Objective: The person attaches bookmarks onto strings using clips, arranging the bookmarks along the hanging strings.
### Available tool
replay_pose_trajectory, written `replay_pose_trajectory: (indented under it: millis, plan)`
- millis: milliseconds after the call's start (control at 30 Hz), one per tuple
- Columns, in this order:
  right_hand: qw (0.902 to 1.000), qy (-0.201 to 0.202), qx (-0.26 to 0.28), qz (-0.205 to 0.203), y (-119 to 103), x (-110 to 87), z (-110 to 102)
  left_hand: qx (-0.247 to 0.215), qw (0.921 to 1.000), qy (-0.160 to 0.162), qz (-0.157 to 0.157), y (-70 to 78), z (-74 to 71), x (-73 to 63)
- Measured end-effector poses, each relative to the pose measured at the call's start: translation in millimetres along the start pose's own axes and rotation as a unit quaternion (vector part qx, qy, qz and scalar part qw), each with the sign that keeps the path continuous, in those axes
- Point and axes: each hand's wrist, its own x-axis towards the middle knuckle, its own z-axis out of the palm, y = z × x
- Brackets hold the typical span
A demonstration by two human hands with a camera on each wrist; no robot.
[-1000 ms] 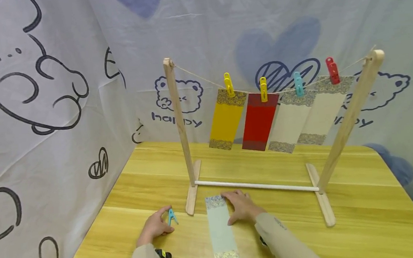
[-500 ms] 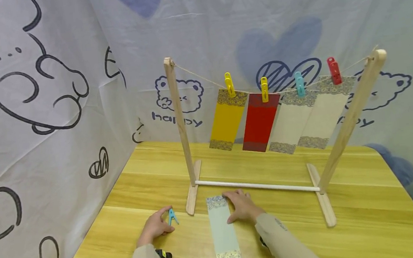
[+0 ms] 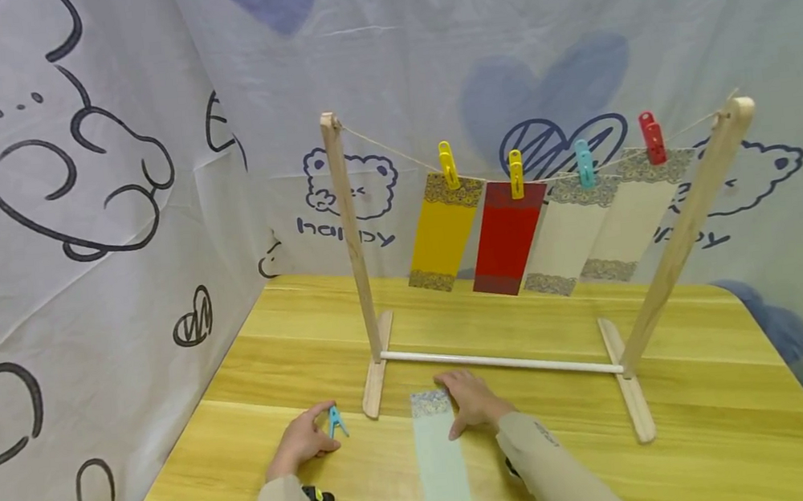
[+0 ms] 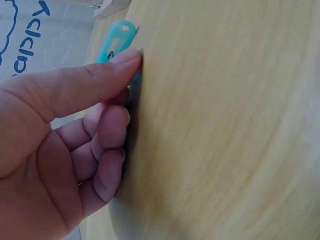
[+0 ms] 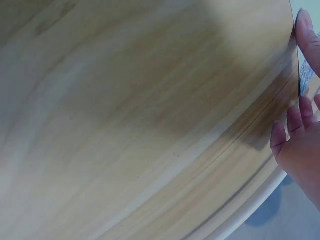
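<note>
My left hand [image 3: 303, 437] pinches a light-blue clothespin [image 3: 335, 421] between thumb and fingers at the tabletop. In the left wrist view, the clothespin [image 4: 118, 40] pokes out past the thumb, its lower part hidden. A pale green paper strip [image 3: 441, 460] with lace-patterned ends lies lengthwise on the table between the hands. My right hand [image 3: 474, 405] rests along its right edge near the far end, thumb and fingers spread apart. In the right wrist view, only a sliver of the strip [image 5: 306, 75] shows beside the right hand [image 5: 302, 140].
Beyond the hands stands a wooden rack [image 3: 353, 239] with a white crossbar [image 3: 499, 361]. From its string hang a yellow strip [image 3: 443, 232], a red strip [image 3: 508, 239] and two cream strips [image 3: 565, 236], held by yellow, blue and red clothespins.
The pale green strip has slid toward me and slightly right on the table. Both hands stay nearly in place, the left still pinching the clothespin.
</note>
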Motion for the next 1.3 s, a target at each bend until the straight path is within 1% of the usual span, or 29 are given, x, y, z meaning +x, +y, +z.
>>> replay_pose_trajectory:
  millis: [167,300,433,600,700,733,867,967,1033,1100,1200,1267,1300]
  plan:
    - [0.9993,0.014,0.027,0.022,2,-1.8,3,0.006,1.0,0.001,0.0,-1.2,0.6,0.9]
    - [0.9979,0.033,0.051,0.022,4,-2.6,3,0.006,1.0,0.004,0.0,-2.0,0.9,2.1]
    - [0.9951,0.037,0.089,0.018,5,-4.4,2,0.004,1.0,0.006,-0.002,-1.8,0.9,1.2]
    - [0.9884,0.037,0.148,0.002,10,-7.3,0,-0.024,0.9996,0.014,-0.003,-2.0,0.3,-0.2]
    - [0.9788,0.039,0.201,-0.002,14,-9.1,-1,-0.054,0.9983,0.02,0.0,-2.5,-0.1,0.3]
    - [0.9733,0.04,0.226,0.0,15,-9.6,-1,-0.065,0.9976,0.022,0.0,-2.2,-0.6,0.4]
    - [0.9549,0.052,0.292,0.006,21,-10.8,-2,-0.109,0.9936,0.031,-0.003,-0.8,-0.8,2.4]
    - [0.9448,0.074,0.318,0.018,23,-10.9,-2,-0.153,0.9879,0.026,-0.005,1.4,0.1,3.9]
    - [0.9327,0.086,0.349,0.032,24,-11.1,-3,-0.187,0.9822,0.017,-0.007,2.1,1.1,5.3]
    - [0.9125,0.096,0.395,0.046,23,-10.4,-2,-0.216,0.9764,0.008,-0.007,2.7,1.9,6.2]
    - [0.8778,0.106,0.463,0.065,22,-9.7,-1,-0.25,0.9683,-0.008,0.0,3.1,2.3,7.4]
    - [0.8597,0.113,0.492,0.075,22,-9.1,-1,-0.266,0.9636,-0.022,0.009,4.3,2.0,7.8]
    - [0.8541,0.117,0.5,0.08,22,-9.3,0,-0.271,0.9619,-0.028,0.016,4.8,1.8,7.9]
